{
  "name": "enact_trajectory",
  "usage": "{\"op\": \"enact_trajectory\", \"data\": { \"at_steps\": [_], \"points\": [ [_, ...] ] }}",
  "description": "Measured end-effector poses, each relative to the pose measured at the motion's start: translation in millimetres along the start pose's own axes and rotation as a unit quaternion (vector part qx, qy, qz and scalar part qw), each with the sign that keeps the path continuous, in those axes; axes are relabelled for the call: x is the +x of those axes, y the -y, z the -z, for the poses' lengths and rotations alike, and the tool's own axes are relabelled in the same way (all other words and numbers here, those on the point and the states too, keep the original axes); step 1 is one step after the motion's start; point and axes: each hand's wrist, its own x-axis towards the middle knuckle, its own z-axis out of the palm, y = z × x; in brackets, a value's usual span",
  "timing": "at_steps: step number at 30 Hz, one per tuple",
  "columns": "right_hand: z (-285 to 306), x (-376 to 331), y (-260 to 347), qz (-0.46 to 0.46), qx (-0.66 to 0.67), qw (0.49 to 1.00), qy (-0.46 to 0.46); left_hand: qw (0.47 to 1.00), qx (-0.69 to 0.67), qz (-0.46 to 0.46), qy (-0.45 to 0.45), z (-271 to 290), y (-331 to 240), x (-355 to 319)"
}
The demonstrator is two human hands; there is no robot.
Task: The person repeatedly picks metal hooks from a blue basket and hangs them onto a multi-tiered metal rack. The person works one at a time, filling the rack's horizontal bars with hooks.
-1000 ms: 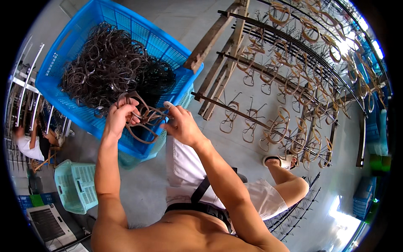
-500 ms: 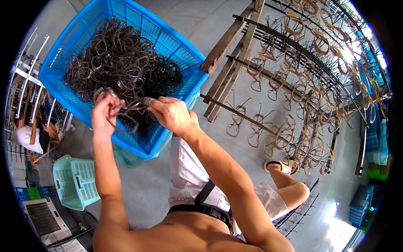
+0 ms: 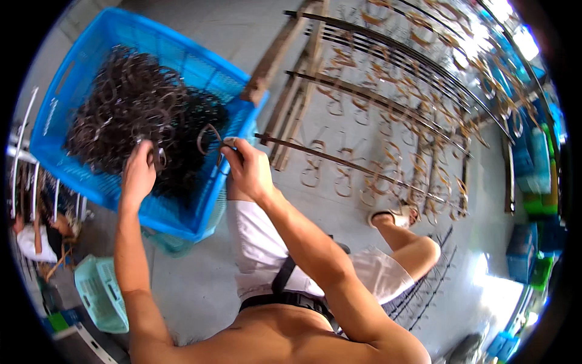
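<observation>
A blue plastic basket holds a tangled heap of dark eyeglass frames. My right hand, at the basket's right side, pinches a dark eyeglass frame that sticks out to the left of the fingers. Over the near part of the heap is my left hand, its fingers closed on another dark frame. Blur and the dark heap behind hide exactly how that frame sits in the fingers.
At the right stands a rack of wooden posts and dark bars, with several tan eyeglass frames hanging from it. A pale green basket is on the floor at lower left. Another person sits at far left.
My hands have moved apart; the frame between them now hangs from my right hand alone. My left hand is lower over the heap. The whole view has shifted, with basket and rack further left.
</observation>
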Motion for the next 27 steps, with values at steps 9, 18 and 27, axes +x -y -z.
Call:
{"op": "enact_trajectory", "data": {
  "at_steps": [9, 18, 27],
  "points": [
    [153.3, -54.0, -11.3, -0.099, 0.057, 0.866, -0.486, 0.888, -0.317, 0.333, -0.006, -60.4, 6.7, -12.5],
    [154.3, -32.9, -28.4, -0.211, 0.071, 0.861, -0.457, 0.753, -0.546, 0.360, -0.074, -56.6, -21.8, -23.2],
    [151.3, -31.0, -17.6, -0.209, 0.195, 0.853, -0.436, 0.701, -0.651, 0.290, -0.027, -34.7, -81.2, -30.2]
  ]
}}
